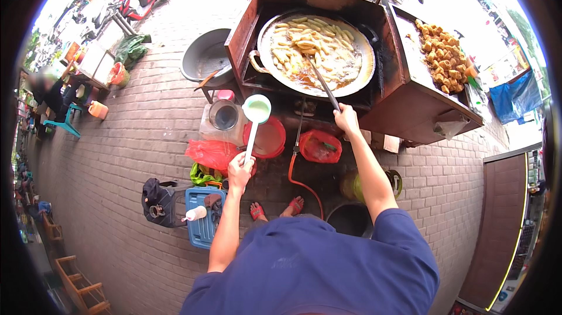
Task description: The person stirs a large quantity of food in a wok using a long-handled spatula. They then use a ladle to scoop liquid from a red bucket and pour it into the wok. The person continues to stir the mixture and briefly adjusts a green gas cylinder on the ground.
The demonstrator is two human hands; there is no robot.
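Note:
In my left hand (240, 171) is the white handle of a pale green plastic ladle (257, 109), its bowl held over the ground left of the stove housing. My right hand (347, 118) grips the dark handle of a long cooking utensil (324, 82). The far end of that utensil dips among the frying food, so its shape is hidden. Long, pale golden fried pieces (307, 42) crowd the back and left of a large two-handled wok (369, 69). Bubbling oil (325, 78) shows toward the front.
Brown fried cubes (443, 58) are heaped on the cart top at right. A grey basin (193, 62) stands left of the metal stove housing (397, 51). Below are a red-lined bucket (281, 132), an orange gas hose (303, 184), a green gas cylinder (358, 185) and a blue storage box (199, 231).

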